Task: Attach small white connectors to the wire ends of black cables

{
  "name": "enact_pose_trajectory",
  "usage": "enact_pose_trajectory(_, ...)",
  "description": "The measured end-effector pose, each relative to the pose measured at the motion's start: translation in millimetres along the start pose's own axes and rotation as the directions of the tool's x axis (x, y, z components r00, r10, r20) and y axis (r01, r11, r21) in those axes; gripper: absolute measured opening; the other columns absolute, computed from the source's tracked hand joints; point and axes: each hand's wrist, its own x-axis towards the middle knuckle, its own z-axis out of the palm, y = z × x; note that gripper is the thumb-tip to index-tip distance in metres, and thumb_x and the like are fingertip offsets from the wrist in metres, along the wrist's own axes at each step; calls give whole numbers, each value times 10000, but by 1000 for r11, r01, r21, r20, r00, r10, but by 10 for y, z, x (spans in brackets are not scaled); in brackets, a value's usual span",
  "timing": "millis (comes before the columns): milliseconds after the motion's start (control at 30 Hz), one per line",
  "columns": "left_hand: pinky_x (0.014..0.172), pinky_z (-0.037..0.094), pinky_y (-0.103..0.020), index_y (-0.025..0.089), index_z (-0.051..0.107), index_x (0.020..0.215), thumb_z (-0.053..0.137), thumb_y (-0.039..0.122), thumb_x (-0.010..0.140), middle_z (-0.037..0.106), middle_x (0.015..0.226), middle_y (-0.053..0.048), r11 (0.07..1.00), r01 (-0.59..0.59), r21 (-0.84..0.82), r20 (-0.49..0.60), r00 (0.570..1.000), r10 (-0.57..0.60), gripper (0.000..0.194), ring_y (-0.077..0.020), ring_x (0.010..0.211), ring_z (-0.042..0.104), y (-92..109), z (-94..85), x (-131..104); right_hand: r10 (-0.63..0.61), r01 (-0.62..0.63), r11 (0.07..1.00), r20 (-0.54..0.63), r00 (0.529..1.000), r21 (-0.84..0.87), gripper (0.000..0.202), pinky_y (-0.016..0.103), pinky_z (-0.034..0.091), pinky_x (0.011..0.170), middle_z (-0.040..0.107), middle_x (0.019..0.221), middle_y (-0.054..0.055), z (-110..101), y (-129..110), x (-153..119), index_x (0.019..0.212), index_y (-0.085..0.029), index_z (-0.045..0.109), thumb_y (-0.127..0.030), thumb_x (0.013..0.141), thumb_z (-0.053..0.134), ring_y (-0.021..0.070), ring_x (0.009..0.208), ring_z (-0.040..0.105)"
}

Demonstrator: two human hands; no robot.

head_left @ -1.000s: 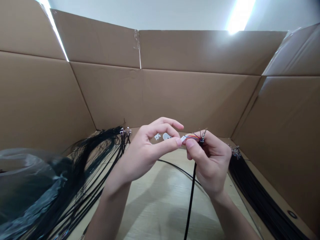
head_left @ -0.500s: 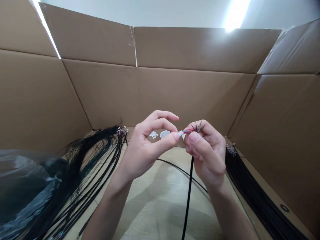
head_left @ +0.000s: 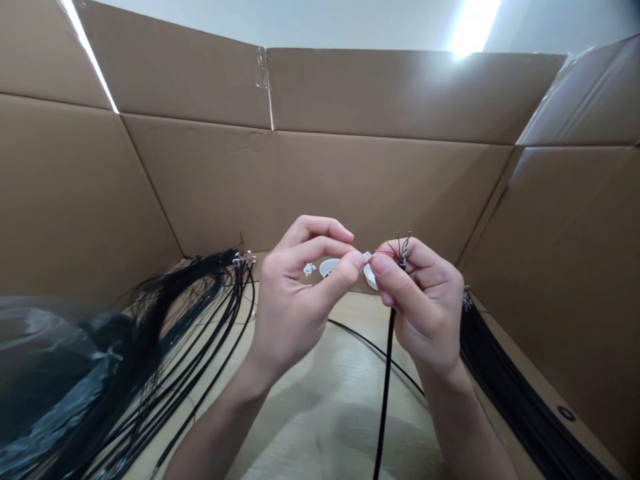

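In the middle of the head view, my left hand [head_left: 305,293] pinches a small white connector [head_left: 367,257] between thumb and forefinger. My right hand [head_left: 425,300] is closed, its thumb and forefinger gripping thin coloured wires [head_left: 387,252] right beside the connector. These wires fan out of the end of a black cable [head_left: 386,393], which hangs down from my right hand to the front edge. A green-and-white twisted pair [head_left: 405,250] and some dark strands stick up above my right fingers. How far the wires go into the connector is hidden by my fingertips.
At left lies a bundle of black cables [head_left: 235,320] with white ends, beside a clear plastic bag [head_left: 55,380]. Another black cable bundle [head_left: 520,393] runs along the right. White connectors [head_left: 309,269] and two small white dishes [head_left: 329,267] sit behind my hands. Cardboard walls [head_left: 390,187] surround the table.
Both hands have shifted slightly, the right one moving right with the cable. The connector is now more covered by my left fingertips, and the twisted pair stands more upright.
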Motion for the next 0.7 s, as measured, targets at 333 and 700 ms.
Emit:
enact_pose_trajectory(333,857,551,-325,265,771,759,768,182,916,668,988,7,998,-57,-4,-200,978,55,178,-167,916,623,-42,174,-97,18,-15,996,-27,999,86,150,199,410,455,487,583,-78,-11,74,4,831,-213,702,-262,946,785,81,483,442)
enact_pose_trajectory(700,826,547,-293,282,847,823,764,297,954,701,1023,-20,976,124,-177,35,992,-120,155,-185,955,644,-82,-61,56,128,-132,982,32,991,138,176,196,267,409,459,549,-79,-112,10,84,861,-208,725,-336,936,819,68,458,327)
